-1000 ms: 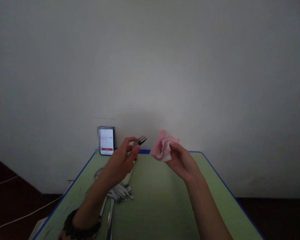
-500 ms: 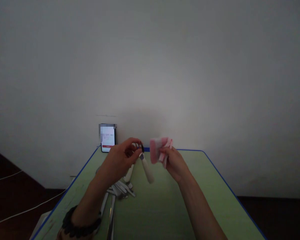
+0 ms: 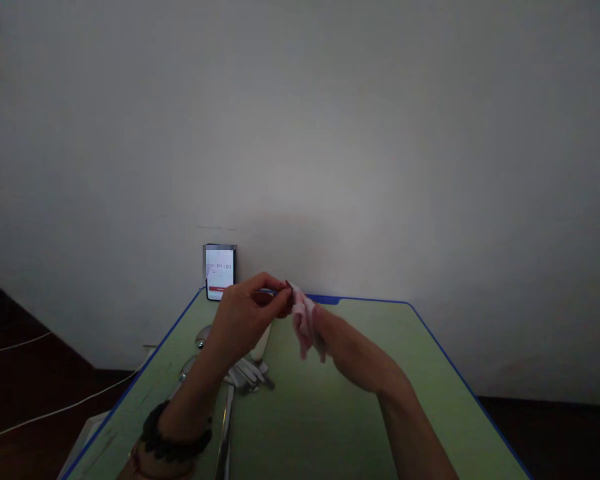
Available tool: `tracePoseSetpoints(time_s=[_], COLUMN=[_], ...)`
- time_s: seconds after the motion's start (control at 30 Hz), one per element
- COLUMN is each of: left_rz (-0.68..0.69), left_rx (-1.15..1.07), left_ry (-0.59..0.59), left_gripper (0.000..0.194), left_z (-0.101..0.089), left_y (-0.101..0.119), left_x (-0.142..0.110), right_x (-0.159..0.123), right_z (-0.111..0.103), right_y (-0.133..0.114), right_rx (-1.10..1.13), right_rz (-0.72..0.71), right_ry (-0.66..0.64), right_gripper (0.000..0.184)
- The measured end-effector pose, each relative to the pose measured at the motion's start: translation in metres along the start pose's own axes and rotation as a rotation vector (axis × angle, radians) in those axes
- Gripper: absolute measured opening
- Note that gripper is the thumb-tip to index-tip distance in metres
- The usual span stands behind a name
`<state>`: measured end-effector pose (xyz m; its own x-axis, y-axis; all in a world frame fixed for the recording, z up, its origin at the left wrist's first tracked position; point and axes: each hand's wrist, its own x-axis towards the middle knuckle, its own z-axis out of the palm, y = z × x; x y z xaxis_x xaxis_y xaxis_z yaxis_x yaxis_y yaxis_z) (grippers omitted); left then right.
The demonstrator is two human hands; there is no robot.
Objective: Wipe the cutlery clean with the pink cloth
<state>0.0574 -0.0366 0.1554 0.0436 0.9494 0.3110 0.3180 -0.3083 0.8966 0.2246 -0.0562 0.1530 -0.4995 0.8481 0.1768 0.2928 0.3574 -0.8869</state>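
My left hand (image 3: 243, 320), with dark beads at its wrist, pinches a fork by its head end between thumb and fingertips. Most of the fork is hidden by the fingers and by a pink-and-white cloth (image 3: 304, 327). My right hand (image 3: 355, 350) grips this cloth, which is folded over the fork's handle and hangs down, slightly blurred. The two hands nearly meet above the far part of the table. Below my left hand lie a pale handle (image 3: 261, 347) and a pile of metal cutlery (image 3: 247, 375).
A phone (image 3: 221, 273) showing a timer leans against the wall (image 3: 380, 167) at the table's far left. Spoon bowls (image 3: 203, 335) and a long shiny utensil (image 3: 225, 427) lie on the left of the green, blue-edged table (image 3: 380, 427). A white cable (image 3: 55, 417) runs at the left.
The fork has turned from tines pointing up to handle pointing down. My right hand has moved left and brought the cloth from beside the fork onto its handle.
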Motion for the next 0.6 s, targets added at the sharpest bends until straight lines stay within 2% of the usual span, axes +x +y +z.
tracePoseSetpoints(time_s=[0.13, 0.33, 0.4, 0.5, 0.6], left_rz=[-0.023, 0.06, 0.083, 0.114, 0.14], left_rx=[-0.155, -0.153, -0.16, -0.166, -0.119], left_ry=[-0.004, 0.024, 0.032, 0.032, -0.001], left_gripper=[0.02, 0.018, 0.017, 0.014, 0.012], left_z=[0.007, 0.013, 0.014, 0.015, 0.016], left_y=[0.004, 0.001, 0.001, 0.001, 0.004], left_x=[-0.003, -0.004, -0.005, -0.007, -0.009], right_x=[-0.002, -0.002, -0.001, 0.0, -0.002], right_z=[-0.016, -0.026, -0.027, -0.024, -0.019], right_y=[0.003, 0.015, 0.015, 0.007, -0.002], right_rx=[0.02, 0.227, 0.212, 0.061, -0.157], right_rz=[0.098, 0.162, 0.123, 0.042, 0.021], right_ry=[0.018, 0.039, 0.049, 0.012, 0.001], right_gripper=[0.05, 0.067, 0.059, 0.035, 0.028])
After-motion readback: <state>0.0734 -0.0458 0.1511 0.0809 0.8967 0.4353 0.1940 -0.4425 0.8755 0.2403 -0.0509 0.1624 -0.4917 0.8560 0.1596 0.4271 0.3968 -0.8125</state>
